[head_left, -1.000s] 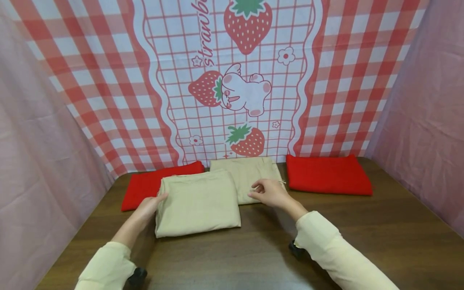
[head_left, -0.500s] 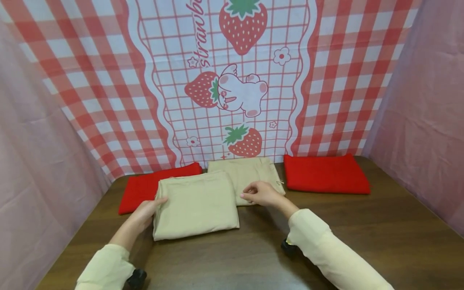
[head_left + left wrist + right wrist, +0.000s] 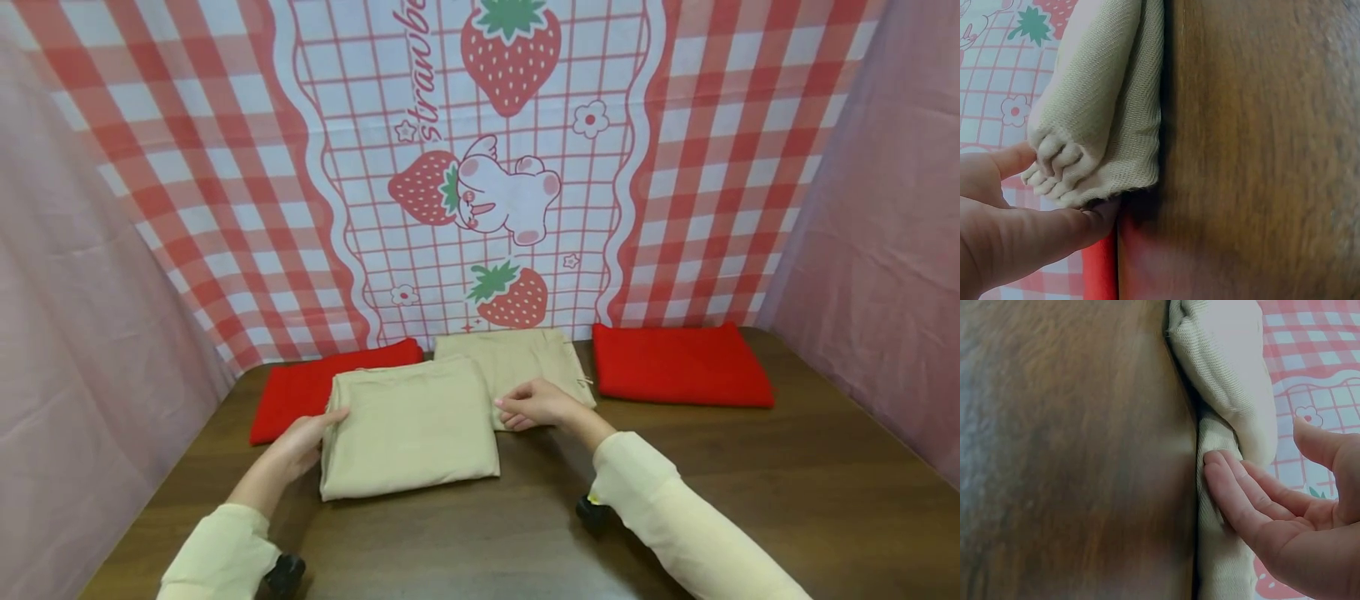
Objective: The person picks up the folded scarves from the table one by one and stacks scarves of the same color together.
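In the head view a folded beige cloth (image 3: 408, 429) lies on the table, left of the middle. My left hand (image 3: 300, 442) holds its left edge, thumb on top and fingers low at the side; the left wrist view shows the bunched folds (image 3: 1063, 156) between thumb and fingers. A second folded beige cloth (image 3: 517, 354) lies behind it, partly covered. My right hand (image 3: 543, 404) hovers or rests over this rear cloth's front, near the front cloth's right edge. In the right wrist view its fingers (image 3: 1235, 487) are extended, thumb apart, gripping nothing.
A folded red cloth (image 3: 292, 392) lies at the back left, partly behind the front beige cloth. Another folded red cloth (image 3: 682, 367) lies at the back right. A checked strawberry-print curtain (image 3: 585, 192) hangs behind the brown table (image 3: 465, 542), with pink drapes on both sides.
My right hand has shifted left, closer to the front beige cloth's right edge. My left hand stays at the left edge, and the cloths look nearly unmoved.
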`<state>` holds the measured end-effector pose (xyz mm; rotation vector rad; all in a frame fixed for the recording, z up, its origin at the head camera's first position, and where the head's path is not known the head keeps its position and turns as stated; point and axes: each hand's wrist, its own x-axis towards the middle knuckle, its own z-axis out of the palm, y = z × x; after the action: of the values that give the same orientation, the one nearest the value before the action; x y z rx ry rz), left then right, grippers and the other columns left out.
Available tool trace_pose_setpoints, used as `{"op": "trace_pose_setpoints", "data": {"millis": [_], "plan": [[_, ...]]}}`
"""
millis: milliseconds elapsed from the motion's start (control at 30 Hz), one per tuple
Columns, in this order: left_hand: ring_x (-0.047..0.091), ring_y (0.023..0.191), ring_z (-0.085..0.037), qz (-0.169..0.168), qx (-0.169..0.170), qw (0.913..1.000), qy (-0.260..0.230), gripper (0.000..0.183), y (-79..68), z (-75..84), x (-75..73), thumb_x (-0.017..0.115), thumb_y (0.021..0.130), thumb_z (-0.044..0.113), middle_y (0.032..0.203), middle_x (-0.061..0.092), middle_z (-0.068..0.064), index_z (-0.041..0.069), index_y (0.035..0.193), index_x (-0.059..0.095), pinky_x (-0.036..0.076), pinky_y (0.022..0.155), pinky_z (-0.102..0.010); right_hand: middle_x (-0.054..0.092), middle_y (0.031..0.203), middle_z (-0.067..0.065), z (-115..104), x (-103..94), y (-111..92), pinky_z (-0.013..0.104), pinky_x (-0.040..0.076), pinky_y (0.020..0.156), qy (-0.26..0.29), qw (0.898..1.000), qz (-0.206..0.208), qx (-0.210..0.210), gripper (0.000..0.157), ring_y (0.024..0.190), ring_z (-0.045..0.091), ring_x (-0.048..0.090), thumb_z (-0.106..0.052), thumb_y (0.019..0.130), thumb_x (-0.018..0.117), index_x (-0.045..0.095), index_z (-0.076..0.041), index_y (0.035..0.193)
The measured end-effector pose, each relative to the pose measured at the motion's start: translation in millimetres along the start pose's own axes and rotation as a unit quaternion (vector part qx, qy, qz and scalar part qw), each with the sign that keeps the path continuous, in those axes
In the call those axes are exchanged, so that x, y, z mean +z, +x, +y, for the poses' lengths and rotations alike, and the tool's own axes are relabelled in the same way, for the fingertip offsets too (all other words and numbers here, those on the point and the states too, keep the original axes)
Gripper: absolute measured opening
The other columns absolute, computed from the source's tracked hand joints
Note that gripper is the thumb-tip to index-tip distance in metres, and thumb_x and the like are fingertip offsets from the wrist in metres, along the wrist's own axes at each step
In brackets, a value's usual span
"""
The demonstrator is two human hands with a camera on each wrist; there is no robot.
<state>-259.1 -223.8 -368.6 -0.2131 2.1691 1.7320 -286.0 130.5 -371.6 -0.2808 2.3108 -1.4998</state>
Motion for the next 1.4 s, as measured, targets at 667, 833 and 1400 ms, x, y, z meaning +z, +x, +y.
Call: {"op": "trace_pose_setpoints", "data": {"millis": [667,833,1400], "plan": [[0.058,0.093,-0.004,0.001,0.016,0.9999,0.000,0.064,5.1,-1.7,-0.2,0.044,0.101,0.031,0.125,0.056,-0.010,-0.014,0.143,0.026,0.053,0.090,-0.027,0.068,0.105,0.029,-5,14.9,13,0.031,0.060,0.076,0.051,0.998,0.015,0.040,0.042,0.077,0.015,0.069,-0.020,0.097,0.055,0.057,0.017,0.116],[0.059,0.087,-0.002,0.005,0.010,0.9999,-0.002,0.063,5.3,0.8,1.5,0.045,0.101,0.031,0.118,0.059,-0.006,-0.014,0.142,0.029,0.055,0.083,-0.025,0.067,0.104,0.027,-7,19.1,16,0.029,0.060,0.074,0.066,0.996,0.028,0.050,0.043,0.072,0.012,0.067,-0.020,0.096,0.057,0.055,0.019,0.115],[0.061,0.086,-0.005,-0.003,0.006,0.9999,-0.014,0.064,9.6,0.2,4.7,0.047,0.100,0.031,0.108,0.063,-0.003,-0.012,0.143,0.027,0.055,0.083,-0.029,0.053,0.074,0.004,-12,30.5,23,0.029,0.059,0.069,0.064,0.995,0.042,0.067,0.038,0.061,0.010,0.056,-0.018,0.093,0.061,0.057,0.015,0.109]]}}
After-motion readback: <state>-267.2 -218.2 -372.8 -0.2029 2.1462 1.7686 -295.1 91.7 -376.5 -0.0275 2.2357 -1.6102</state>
